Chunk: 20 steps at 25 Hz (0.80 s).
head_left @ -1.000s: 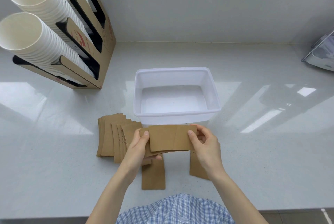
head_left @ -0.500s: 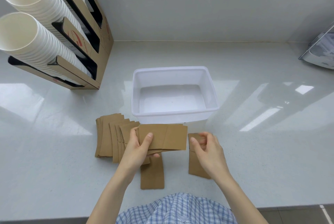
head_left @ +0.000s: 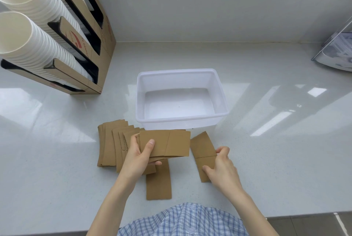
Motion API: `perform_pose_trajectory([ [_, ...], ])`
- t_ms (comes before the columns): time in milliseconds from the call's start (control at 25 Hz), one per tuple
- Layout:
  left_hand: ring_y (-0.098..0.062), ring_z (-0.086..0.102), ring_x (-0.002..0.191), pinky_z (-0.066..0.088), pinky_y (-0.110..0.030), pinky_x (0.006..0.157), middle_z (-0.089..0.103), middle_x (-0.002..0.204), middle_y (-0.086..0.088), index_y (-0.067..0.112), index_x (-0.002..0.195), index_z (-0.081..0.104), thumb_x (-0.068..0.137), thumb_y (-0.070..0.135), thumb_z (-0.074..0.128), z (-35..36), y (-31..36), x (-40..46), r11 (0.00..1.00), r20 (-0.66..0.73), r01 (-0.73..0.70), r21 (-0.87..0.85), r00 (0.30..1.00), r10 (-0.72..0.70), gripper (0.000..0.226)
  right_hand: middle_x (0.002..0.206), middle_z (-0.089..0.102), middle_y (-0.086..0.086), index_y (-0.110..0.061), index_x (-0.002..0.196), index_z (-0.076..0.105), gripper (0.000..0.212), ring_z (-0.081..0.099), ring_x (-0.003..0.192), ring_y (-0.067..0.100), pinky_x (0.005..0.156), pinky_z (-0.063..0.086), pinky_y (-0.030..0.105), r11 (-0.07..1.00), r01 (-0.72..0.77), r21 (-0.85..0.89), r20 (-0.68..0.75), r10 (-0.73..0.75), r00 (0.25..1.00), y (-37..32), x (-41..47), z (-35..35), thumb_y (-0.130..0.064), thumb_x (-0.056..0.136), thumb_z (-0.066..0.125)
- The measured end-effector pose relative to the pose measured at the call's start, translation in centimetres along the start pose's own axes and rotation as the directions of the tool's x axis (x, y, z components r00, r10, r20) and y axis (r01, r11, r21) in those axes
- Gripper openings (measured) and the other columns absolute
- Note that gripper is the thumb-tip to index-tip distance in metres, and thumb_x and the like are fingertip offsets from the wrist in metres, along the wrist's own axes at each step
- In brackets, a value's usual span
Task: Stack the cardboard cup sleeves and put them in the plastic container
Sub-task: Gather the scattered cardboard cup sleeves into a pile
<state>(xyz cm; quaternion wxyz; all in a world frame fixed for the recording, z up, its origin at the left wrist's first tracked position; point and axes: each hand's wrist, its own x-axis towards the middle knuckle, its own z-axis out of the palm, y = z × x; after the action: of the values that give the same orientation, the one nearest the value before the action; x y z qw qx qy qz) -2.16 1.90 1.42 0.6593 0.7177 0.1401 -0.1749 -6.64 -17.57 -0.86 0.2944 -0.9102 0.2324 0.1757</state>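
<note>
My left hand [head_left: 138, 159] is shut on a small stack of flat brown cup sleeves [head_left: 171, 144], held just above the counter in front of the plastic container [head_left: 181, 120]. The container is white, translucent and holds nothing. My right hand [head_left: 222, 167] pinches the edge of a single sleeve [head_left: 202, 149] that lies on the counter to the right of the held stack. Another sleeve [head_left: 159, 184] lies flat below my left hand. A fanned pile of sleeves [head_left: 111, 146] lies to the left, partly hidden by my left hand.
A cardboard cup dispenser [head_left: 89, 45] with stacks of white paper cups [head_left: 28, 41] stands at the back left. A clear plastic object [head_left: 337, 52] sits at the far right edge. The counter's front edge runs just above my checked shirt [head_left: 182, 220].
My right hand let go of the held stack and dropped down and right onto the single sleeve on the counter. My left hand kept the stack roughly in place.
</note>
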Motion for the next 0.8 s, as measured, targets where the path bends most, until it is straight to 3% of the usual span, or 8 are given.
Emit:
perform_pose_trajectory([
  [80,0.001,0.065,0.055,0.059,-0.025,0.059,0.059,0.094,0.005,0.018,0.117,0.036,0.091,0.021,0.045,-0.5,-0.1,0.1,1.0,-0.019,-0.008,-0.013,1.0,0.008,0.028,0.097,0.061,0.01,-0.018,0.11,0.03,0.034,0.058,0.078,0.024,0.069,0.047,0.033,0.972,0.013,0.233,0.008,-0.015,1.0,0.2,-0.1,-0.6,-0.012,0.086,0.054],
  [200,0.003,0.066,0.058,0.058,-0.019,0.054,0.059,0.096,0.005,0.017,0.121,0.035,0.091,0.021,0.045,-1.3,-0.1,0.3,0.999,-0.051,-0.009,-0.036,0.999,0.007,0.032,0.094,0.063,0.005,-0.02,0.109,0.043,0.023,0.059,0.076,0.016,0.058,0.045,0.017,0.862,0.027,0.507,-0.039,-0.009,0.999,0.8,0.0,-1.5,-0.011,0.089,0.049],
  [240,0.003,0.065,0.058,0.058,-0.019,0.054,0.059,0.098,0.003,0.015,0.121,0.035,0.091,0.02,0.045,-1.6,0.0,0.3,0.999,-0.066,-0.011,-0.041,0.998,0.009,0.033,0.093,0.064,0.004,-0.02,0.106,0.046,0.019,0.058,0.076,0.012,0.054,0.043,0.01,0.823,0.05,0.566,-0.071,-0.011,0.997,0.9,0.0,-1.8,-0.011,0.09,0.047],
  [320,0.0,0.066,0.06,0.057,-0.019,0.052,0.058,0.101,0.001,0.014,0.12,0.037,0.091,0.02,0.045,-2.0,0.1,0.3,0.999,-0.091,-0.019,-0.041,0.996,0.016,0.031,0.087,0.064,0.005,-0.024,0.095,0.049,0.016,0.055,0.071,0.01,0.055,0.042,0.011,0.772,0.102,0.628,-0.127,-0.028,0.991,0.8,0.0,-2.4,-0.01,0.091,0.043],
  [400,-0.005,0.066,0.064,0.057,-0.019,0.051,0.057,0.101,0.001,0.014,0.119,0.037,0.091,0.02,0.045,-2.2,0.3,0.3,0.999,-0.102,-0.02,-0.035,0.995,0.016,0.03,0.079,0.063,0.009,-0.028,0.086,0.052,0.022,0.05,0.065,0.013,0.058,0.039,0.021,0.75,0.158,0.643,-0.153,-0.077,0.985,0.6,0.1,-2.9,-0.008,0.089,0.043],
  [520,-0.002,0.066,0.058,0.059,-0.026,0.057,0.059,0.097,0.005,0.012,0.125,0.035,0.091,0.02,0.045,-2.0,0.2,0.3,1.0,-0.065,-0.003,-0.014,0.998,0.002,0.037,0.072,0.059,0.0,-0.03,0.084,0.057,0.024,0.048,0.06,0.004,0.054,0.038,0.012,0.741,0.244,0.626,-0.119,-0.219,0.968,-0.6,0.3,-3.0,-0.008,0.088,0.047],
  [680,-0.001,0.066,0.061,0.057,-0.023,0.051,0.062,0.095,0.005,0.013,0.122,0.037,0.092,0.021,0.042,-1.2,0.1,0.0,0.999,0.024,0.034,-0.038,0.999,-0.033,0.031,0.09,0.065,-0.014,-0.033,0.089,0.062,0.023,0.056,0.077,-0.009,0.067,0.041,0.003,0.774,0.347,0.529,-0.088,-0.357,0.93,-2.9,0.7,-2.1,-0.012,0.087,0.053],
  [800,-0.001,0.066,0.056,0.059,-0.027,0.058,0.061,0.095,0.004,0.016,0.117,0.042,0.093,0.026,0.038,-0.5,0.2,-0.3,0.995,0.063,0.071,-0.064,0.996,-0.067,0.026,0.097,0.059,-0.01,-0.024,0.103,0.065,0.022,0.053,0.087,-0.01,0.076,0.036,-0.002,0.801,0.446,0.4,-0.144,-0.425,0.894,-4.0,1.0,-1.6,-0.014,0.086,0.055],
])
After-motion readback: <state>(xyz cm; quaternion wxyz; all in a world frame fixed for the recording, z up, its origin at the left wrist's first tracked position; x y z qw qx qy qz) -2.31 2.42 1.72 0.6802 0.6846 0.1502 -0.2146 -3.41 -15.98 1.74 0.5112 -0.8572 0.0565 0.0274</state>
